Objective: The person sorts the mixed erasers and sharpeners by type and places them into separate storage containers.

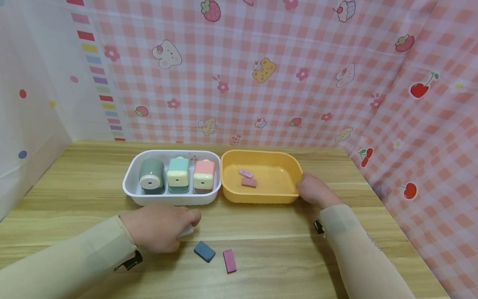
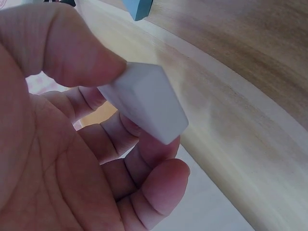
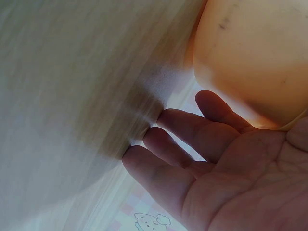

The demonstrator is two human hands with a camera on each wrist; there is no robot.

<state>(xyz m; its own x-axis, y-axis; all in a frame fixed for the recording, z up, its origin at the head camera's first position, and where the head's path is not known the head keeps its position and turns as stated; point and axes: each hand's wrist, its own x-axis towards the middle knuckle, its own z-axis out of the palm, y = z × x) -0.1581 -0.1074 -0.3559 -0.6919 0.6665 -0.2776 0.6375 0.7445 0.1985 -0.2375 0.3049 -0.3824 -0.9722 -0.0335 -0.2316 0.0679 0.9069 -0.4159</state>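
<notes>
In the head view my left hand (image 1: 158, 227) is in front of the white bin (image 1: 171, 200). Its thumb and fingers pinch a small white block (image 2: 154, 103), which looks like an eraser, above the table. My right hand (image 1: 315, 190) touches the right end of the yellow bin (image 1: 261, 198). Its fingers (image 3: 156, 175) are loosely extended beside the bin wall, near the tabletop; its thumb is mostly hidden. A pink block (image 1: 246, 173) and a reddish block (image 1: 249, 182) lie inside that bin. On the table are a dark blue block (image 1: 204, 251) and a magenta block (image 1: 229, 261).
Inside the white bin stand three pencil sharpeners: grey-green (image 1: 152, 170), mint (image 1: 178, 168) and pink (image 1: 204, 168). Both bins sit side by side towards the back of the wooden table (image 1: 276, 245). A pink checked cloth (image 1: 239, 74) hangs behind and to the right.
</notes>
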